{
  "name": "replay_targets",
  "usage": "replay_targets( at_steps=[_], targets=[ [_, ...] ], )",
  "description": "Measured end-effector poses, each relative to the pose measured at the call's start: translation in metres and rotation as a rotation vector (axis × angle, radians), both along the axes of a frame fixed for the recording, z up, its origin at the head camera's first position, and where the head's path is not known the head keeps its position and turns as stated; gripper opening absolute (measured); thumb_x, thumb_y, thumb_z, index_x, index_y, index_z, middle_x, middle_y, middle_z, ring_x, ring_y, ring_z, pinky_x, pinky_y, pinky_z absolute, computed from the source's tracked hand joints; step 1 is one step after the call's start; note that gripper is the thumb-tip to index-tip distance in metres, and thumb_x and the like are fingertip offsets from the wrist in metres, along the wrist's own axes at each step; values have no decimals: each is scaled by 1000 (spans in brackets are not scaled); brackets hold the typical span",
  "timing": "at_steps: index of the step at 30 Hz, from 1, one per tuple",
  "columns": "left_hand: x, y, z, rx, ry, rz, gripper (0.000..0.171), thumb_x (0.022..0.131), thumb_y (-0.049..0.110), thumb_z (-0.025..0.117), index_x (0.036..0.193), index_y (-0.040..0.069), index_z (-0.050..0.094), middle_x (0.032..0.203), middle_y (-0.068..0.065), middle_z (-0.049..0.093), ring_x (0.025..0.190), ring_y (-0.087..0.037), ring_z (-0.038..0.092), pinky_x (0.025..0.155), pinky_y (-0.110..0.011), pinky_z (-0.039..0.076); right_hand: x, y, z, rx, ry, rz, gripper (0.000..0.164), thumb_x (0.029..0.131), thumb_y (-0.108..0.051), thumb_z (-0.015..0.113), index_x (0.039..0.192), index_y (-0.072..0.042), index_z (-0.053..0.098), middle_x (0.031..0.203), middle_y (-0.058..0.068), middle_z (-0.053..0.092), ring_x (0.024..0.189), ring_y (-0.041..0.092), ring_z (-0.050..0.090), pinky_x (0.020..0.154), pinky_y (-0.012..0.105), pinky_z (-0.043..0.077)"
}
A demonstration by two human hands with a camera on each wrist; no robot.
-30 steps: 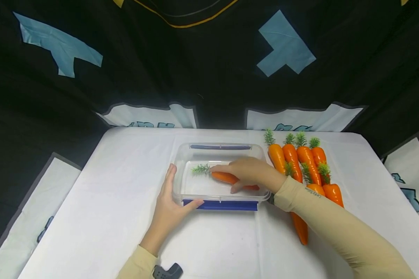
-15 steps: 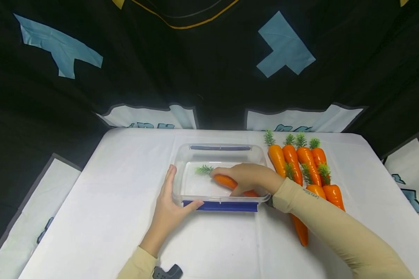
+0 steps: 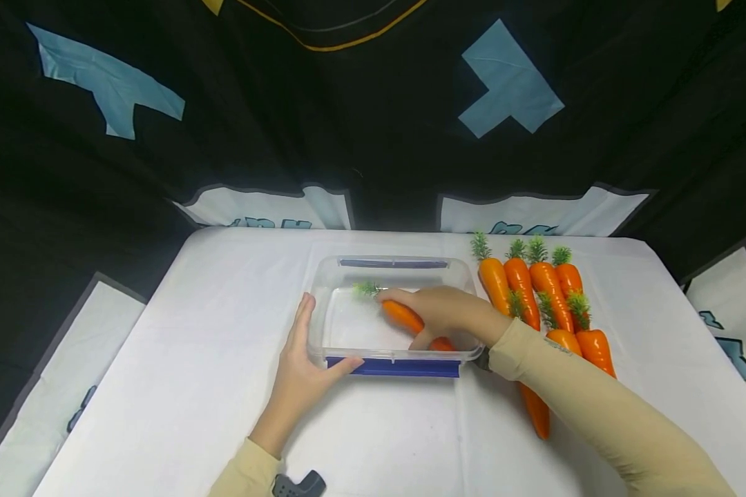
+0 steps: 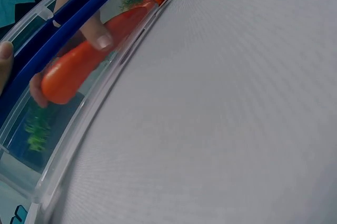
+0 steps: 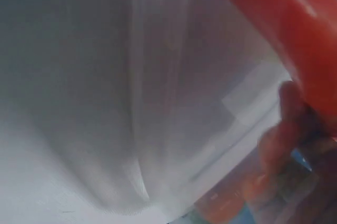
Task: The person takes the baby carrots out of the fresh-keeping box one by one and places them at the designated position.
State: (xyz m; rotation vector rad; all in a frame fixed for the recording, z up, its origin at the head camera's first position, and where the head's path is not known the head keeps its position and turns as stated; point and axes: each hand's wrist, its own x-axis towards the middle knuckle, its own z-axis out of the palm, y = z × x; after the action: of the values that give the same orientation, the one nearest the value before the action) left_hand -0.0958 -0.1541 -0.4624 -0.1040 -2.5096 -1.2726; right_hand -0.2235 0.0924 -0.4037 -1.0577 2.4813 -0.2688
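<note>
A clear plastic storage container (image 3: 388, 355) with blue latches (image 3: 404, 368) stands lidless on the white table. Inside it, my right hand (image 3: 444, 310) grips an orange carrot (image 3: 403, 315) with a green leafy top (image 3: 367, 289). The carrot lies slantwise, its leafy end toward the far left. In the left wrist view, the same carrot (image 4: 73, 74) shows through the container's side, a thumb (image 4: 102, 39) on it. My left hand (image 3: 303, 366) rests on the container's near left corner, fingers straight along the side, thumb by the front latch. The right wrist view is blurred.
Several more carrots (image 3: 548, 286) lie bunched on the table (image 3: 224, 331) right of the container. One long carrot (image 3: 537, 411) reaches toward the front beneath the right forearm. A dark curtain (image 3: 323, 124) hangs behind the table's far edge.
Inside the container the carrot has shifted slightly right and turned to a steeper slant, its leafy top moving right and a little farther back. My left hand has stayed in place.
</note>
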Motion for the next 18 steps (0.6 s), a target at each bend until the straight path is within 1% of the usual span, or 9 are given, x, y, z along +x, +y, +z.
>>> replay_targets(
  at_steps=[2, 4, 6, 7, 8, 10, 12, 15, 18],
  targets=[
    [0, 0, -1, 0, -1, 1, 120, 67, 46, 90, 160, 25, 16, 167, -2, 19, 153, -26, 23, 122, -54, 27, 0, 1, 3, -61, 45, -13, 101, 71, -45, 88, 151, -46, 27, 117, -5, 64, 96, 15, 59, 96, 41, 54],
    [0, 0, -1, -1, -5, 0, 121, 67, 47, 90, 160, 24, 16, 167, 0, 18, 153, -26, 23, 122, -53, 27, 1, 4, 9, -124, 87, -33, 100, 70, -48, 87, 150, -46, 28, 125, -6, 62, 100, 15, 59, 98, 45, 54],
    [0, 1, -2, -6, -6, 0, 121, 67, 48, 89, 160, 23, 16, 167, 1, 17, 153, -26, 23, 122, -54, 27, 2, 7, 18, -187, 146, -51, 97, 72, -50, 85, 150, -45, 29, 127, -4, 63, 102, 16, 61, 95, 46, 55],
    [0, 1, -2, -6, -6, -1, 121, 67, 48, 89, 160, 23, 16, 167, 1, 17, 153, -26, 22, 122, -54, 27, 3, 10, 23, -220, 175, -63, 95, 72, -51, 84, 150, -43, 30, 124, -3, 64, 100, 17, 61, 92, 45, 57],
    [0, 1, -2, -7, -5, -2, 121, 67, 48, 89, 160, 24, 15, 167, 0, 17, 153, -27, 22, 122, -54, 27, 3, 13, 29, -255, 205, -73, 94, 73, -52, 84, 149, -42, 31, 122, -1, 65, 98, 18, 62, 89, 44, 58],
    [0, 1, -1, -7, -2, -3, 122, 67, 47, 90, 160, 25, 15, 167, -1, 17, 153, -27, 22, 122, -54, 27, 3, 20, 40, -344, 243, -90, 92, 73, -51, 84, 149, -36, 33, 124, 1, 63, 98, 20, 62, 86, 44, 59],
    [0, 1, 0, -6, -2, -1, 122, 67, 47, 90, 160, 26, 14, 167, -1, 17, 153, -27, 22, 122, -54, 27, 5, 30, 51, -423, 260, -118, 94, 73, -51, 84, 149, -32, 33, 126, 4, 62, 97, 21, 62, 85, 43, 59],
    [1, 1, 1, -4, -4, 2, 122, 67, 46, 90, 160, 28, 14, 167, -1, 17, 153, -27, 22, 122, -53, 26, 9, 46, 65, -510, 242, -162, 98, 72, -47, 86, 151, -28, 30, 128, 9, 58, 97, 24, 60, 84, 44, 60],
    [1, 1, 2, -2, -8, 3, 121, 67, 45, 90, 160, 28, 15, 167, -2, 18, 153, -27, 22, 122, -54, 26, 15, 63, 75, -529, 243, -204, 101, 73, -45, 86, 152, -27, 25, 127, 13, 56, 98, 27, 60, 82, 47, 60]
  ],
)
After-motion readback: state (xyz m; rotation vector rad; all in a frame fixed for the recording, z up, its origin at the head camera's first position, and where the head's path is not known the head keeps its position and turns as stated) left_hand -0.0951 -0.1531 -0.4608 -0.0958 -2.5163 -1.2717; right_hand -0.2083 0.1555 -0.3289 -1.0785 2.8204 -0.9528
